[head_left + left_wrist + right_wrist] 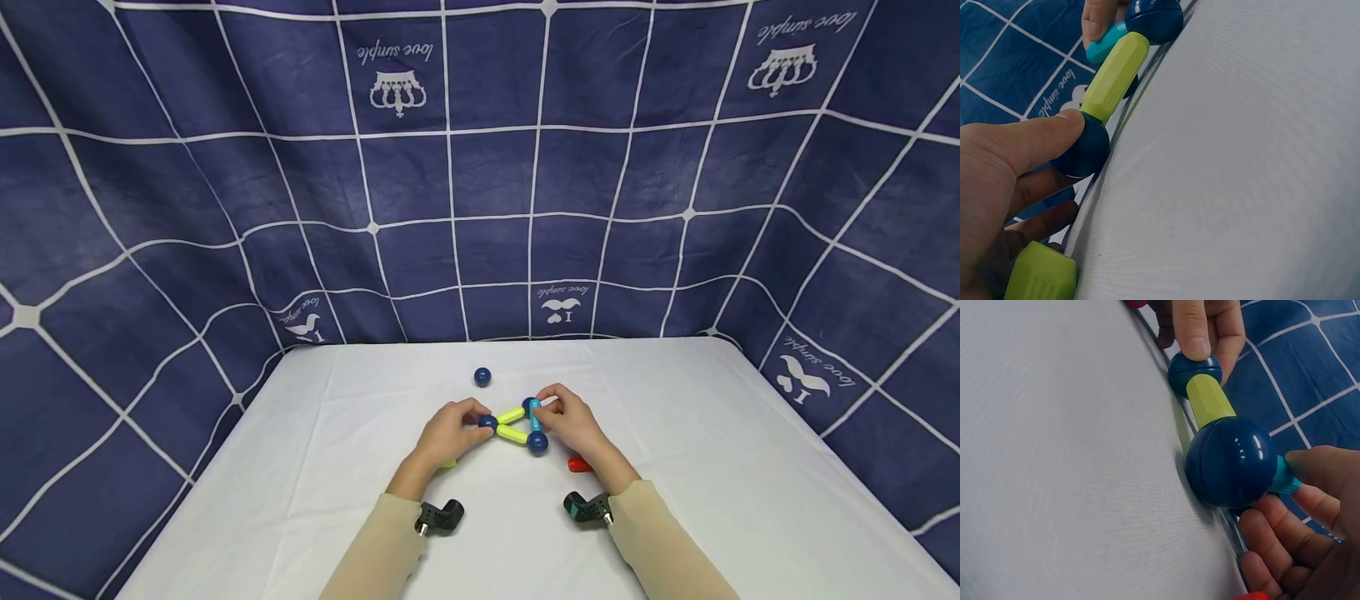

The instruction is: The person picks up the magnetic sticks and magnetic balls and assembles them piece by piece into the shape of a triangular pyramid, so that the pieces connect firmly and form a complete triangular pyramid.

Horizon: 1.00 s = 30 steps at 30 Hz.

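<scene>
Magnetic-looking rods and balls form a triangle between the two hands. My left hand (pixel 444 435) pinches the dark blue ball (pixel 488 422) at its left corner, thumb on top in the left wrist view. From that ball a near yellow-green rod (pixel 513 434) runs to a near blue ball (pixel 537 443), and a far yellow-green rod (pixel 511 416) runs to a far blue ball (pixel 528 406). The right side is a light blue rod (pixel 536 417), which my right hand (pixel 576 423) pinches between thumb and fingers. In the right wrist view, the near ball partly covers this rod.
A loose blue ball (pixel 482 377) lies beyond the triangle on the white-covered table (pixel 360 467). Beside the right forearm is a red rod (pixel 579 464); another yellow-green rod (pixel 1042 272) lies by the left hand. A dark blue checked curtain (pixel 495 175) surrounds the table's back and sides.
</scene>
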Each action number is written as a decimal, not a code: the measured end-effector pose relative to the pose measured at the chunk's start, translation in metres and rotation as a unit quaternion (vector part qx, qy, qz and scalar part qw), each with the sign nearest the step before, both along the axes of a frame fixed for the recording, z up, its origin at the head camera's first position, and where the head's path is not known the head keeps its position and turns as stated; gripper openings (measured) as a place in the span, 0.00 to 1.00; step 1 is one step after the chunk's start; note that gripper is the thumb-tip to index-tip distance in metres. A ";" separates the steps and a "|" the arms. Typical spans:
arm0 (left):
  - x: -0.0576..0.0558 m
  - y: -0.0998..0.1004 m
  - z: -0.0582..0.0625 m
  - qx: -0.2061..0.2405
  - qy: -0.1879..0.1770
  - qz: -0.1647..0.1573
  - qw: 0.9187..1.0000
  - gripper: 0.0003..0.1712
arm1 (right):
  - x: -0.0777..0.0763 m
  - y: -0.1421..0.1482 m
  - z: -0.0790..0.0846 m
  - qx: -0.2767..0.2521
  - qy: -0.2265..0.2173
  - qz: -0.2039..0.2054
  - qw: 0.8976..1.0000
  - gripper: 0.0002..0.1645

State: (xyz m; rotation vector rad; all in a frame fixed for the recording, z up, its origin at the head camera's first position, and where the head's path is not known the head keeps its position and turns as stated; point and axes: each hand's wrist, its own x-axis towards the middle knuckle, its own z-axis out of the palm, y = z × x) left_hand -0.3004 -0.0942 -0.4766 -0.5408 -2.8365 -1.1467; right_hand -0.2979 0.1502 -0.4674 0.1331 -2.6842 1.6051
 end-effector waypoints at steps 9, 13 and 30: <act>0.001 0.000 -0.001 0.003 -0.002 0.000 1.000 0.14 | 0.002 0.000 -0.001 0.010 -0.003 0.009 1.000 0.16; 0.001 0.000 -0.001 0.003 -0.001 0.001 1.000 0.14 | 0.003 0.000 -0.002 0.009 -0.011 0.003 1.000 0.15; 0.000 0.000 0.000 -0.002 -0.003 0.008 1.000 0.13 | 0.004 -0.001 -0.004 0.077 0.010 0.009 0.997 0.10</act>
